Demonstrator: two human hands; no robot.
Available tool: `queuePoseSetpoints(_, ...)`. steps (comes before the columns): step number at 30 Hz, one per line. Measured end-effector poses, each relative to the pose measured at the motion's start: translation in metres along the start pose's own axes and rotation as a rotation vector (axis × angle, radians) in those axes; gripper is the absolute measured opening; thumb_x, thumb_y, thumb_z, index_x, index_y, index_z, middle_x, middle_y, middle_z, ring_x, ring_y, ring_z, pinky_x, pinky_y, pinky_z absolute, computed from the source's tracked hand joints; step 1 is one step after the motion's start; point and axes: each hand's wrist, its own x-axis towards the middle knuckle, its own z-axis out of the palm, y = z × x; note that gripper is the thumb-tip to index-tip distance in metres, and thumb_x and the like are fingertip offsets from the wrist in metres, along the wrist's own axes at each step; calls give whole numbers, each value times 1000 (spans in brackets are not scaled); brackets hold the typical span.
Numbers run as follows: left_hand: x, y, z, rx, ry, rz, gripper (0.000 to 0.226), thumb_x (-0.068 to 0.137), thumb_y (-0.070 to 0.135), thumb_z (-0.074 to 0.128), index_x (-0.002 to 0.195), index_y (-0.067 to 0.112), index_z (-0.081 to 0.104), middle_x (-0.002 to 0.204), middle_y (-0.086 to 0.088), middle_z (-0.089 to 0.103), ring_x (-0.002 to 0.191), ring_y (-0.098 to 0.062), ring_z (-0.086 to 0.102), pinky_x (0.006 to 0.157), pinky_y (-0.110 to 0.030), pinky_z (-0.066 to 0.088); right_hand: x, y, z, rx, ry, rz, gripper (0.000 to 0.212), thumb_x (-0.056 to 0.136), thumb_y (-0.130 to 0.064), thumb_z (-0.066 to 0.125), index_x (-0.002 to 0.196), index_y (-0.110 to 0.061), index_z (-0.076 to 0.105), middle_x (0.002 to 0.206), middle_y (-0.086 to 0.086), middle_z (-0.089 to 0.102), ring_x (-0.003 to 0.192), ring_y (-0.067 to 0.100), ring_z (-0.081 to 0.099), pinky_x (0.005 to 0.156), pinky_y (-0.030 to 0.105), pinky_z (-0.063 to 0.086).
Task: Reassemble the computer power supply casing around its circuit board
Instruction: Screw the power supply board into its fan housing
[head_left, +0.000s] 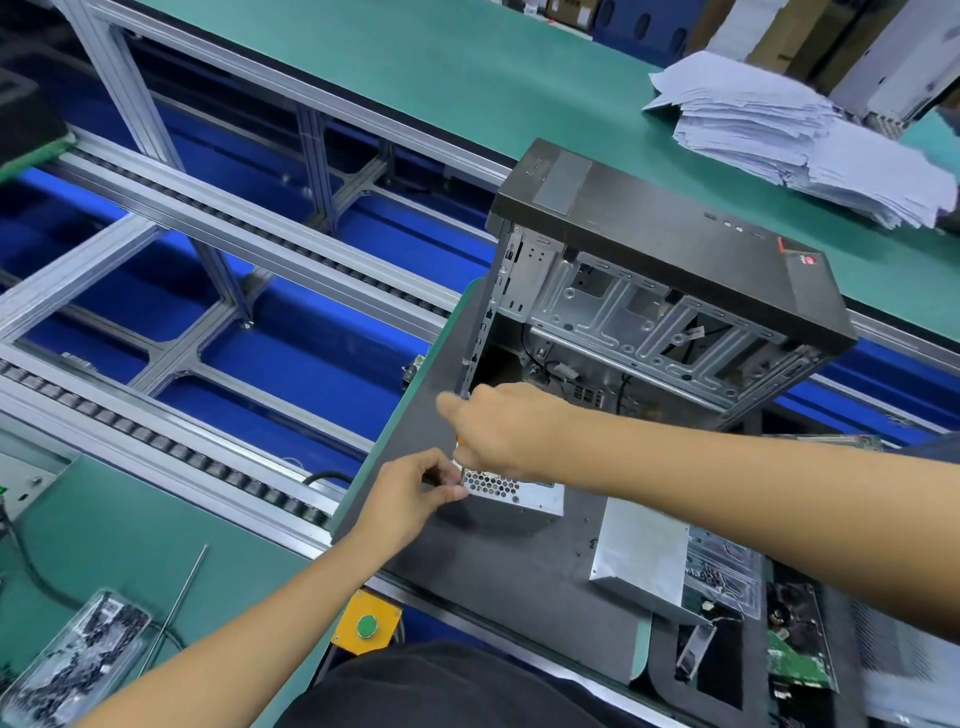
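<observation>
A small silver power supply (524, 496) with a honeycomb vent face sits on the dark mat (498, 561) in the middle. My left hand (410, 493) pinches its left end at the vent. My right hand (504, 431) is above it, fingers curled round an orange-handled tool (459, 445) that is mostly hidden by the hand. A separate silver casing cover (641, 561) lies on the mat to the right, apart from both hands.
An open black computer tower (660, 291) stands just behind the hands. Green circuit boards (795, 665) and a clear parts tray (722, 571) lie at the right. A bag of screws (78, 660), a thin rod (174, 608) and a yellow button box (367, 627) are at the left. Conveyor rails run left.
</observation>
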Motion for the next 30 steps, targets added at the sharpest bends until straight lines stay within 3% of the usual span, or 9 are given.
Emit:
queuePoseSetpoints(3, -1, 0, 0, 10, 18, -4, 21, 78, 31, 87, 78, 36, 66, 77, 17, 70, 76, -4, 64, 71, -22, 48, -1, 3, -2, -38, 24, 89, 32, 96, -39, 49, 93, -11, 35, 64, 0, 32, 49, 20, 32, 45, 30, 17)
queuePoseSetpoints(7, -2, 0, 0, -4, 12, -14, 19, 81, 30, 85, 74, 35, 67, 79, 16, 71, 80, -3, 65, 70, -18, 43, -3, 16, -10, -358, 67, -370, 34, 88, -46, 33, 107, -19, 30, 70, 2, 44, 44, 25, 36, 43, 31, 25)
queuePoseSetpoints(12, 1, 3, -3, 66, -5, -14, 13, 83, 29, 83, 81, 27, 71, 74, 10, 70, 74, -7, 64, 65, -22, 47, 2, 25, -24, -565, 4, -792, 31, 98, -20, 37, 126, -30, 46, 87, 2, 59, 45, 27, 39, 46, 34, 41)
queuePoseSetpoints(14, 1, 4, -1, 88, 23, 3, 11, 84, 26, 82, 83, 27, 71, 74, 12, 69, 74, -7, 63, 63, -19, 46, -5, 18, -16, -476, 20, -729, 31, 100, -26, 30, 123, -28, 50, 84, 1, 61, 53, 28, 43, 47, 33, 33)
queuePoseSetpoints(17, 0, 5, -1, 51, 26, -8, 15, 81, 28, 85, 83, 34, 71, 77, 19, 70, 77, -2, 65, 67, -16, 46, -13, -2, 2, -146, 71, -255, 17, 101, -32, 40, 109, -18, 44, 62, 1, 43, 51, 30, 38, 46, 32, 20)
queuePoseSetpoints(20, -2, 3, 0, 21, 1, 22, 17, 79, 31, 86, 84, 33, 70, 79, 17, 70, 81, -5, 65, 75, -24, 48, -10, -12, 7, 41, 62, 141, 25, 93, -27, 52, 99, -14, 32, 61, 4, 32, 48, 26, 35, 45, 33, 18)
queuePoseSetpoints(22, -5, 4, 3, 167, 124, 66, 23, 73, 39, 88, 85, 37, 68, 100, 24, 66, 99, -8, 56, 88, -30, 44, -10, -10, 7, 46, 72, 196, 25, 93, -27, 53, 100, -12, 34, 62, 4, 33, 47, 22, 32, 44, 33, 18)
queuePoseSetpoints(25, -7, 15, 6, 235, 209, 166, 49, 69, 57, 86, 110, 43, 64, 126, 21, 38, 115, -7, 31, 96, -16, 29, -13, -5, 6, -75, 108, 145, 24, 96, -31, 48, 106, -11, 40, 58, 0, 29, 44, 20, 28, 44, 32, 15)
queuePoseSetpoints(30, -7, 51, 4, -131, 143, 320, 25, 88, 39, 69, 109, 46, 58, 107, 23, 65, 105, -3, 62, 83, -12, 45, -14, -5, 2, -239, 147, 26, 26, 93, -34, 48, 94, -14, 32, 52, -3, 27, 39, 19, 26, 44, 28, 14)
